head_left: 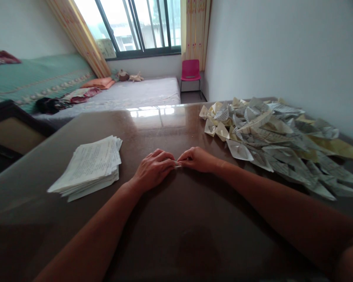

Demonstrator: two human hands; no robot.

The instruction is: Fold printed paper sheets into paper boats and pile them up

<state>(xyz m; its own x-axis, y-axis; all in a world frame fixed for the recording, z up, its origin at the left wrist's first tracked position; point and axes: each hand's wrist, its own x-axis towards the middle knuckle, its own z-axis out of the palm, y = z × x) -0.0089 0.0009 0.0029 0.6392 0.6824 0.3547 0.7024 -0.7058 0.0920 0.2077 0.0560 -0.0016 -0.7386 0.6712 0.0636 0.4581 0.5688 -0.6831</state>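
My left hand (153,169) and my right hand (197,159) meet fingertip to fingertip in the middle of the glossy brown table (176,219). Both are curled shut, pinching a small folded piece of paper (178,165), of which only a thin white edge shows between the fingers. A stack of flat printed paper sheets (90,166) lies to the left of my left hand. A big heap of folded paper boats (279,137) covers the table to the right of my right hand.
Behind the table are a bed (129,94) with clothes and cushions, a pink chair (190,72) by the window, and curtains. A dark wooden piece of furniture (8,129) stands at the left. A white wall runs along the right side.
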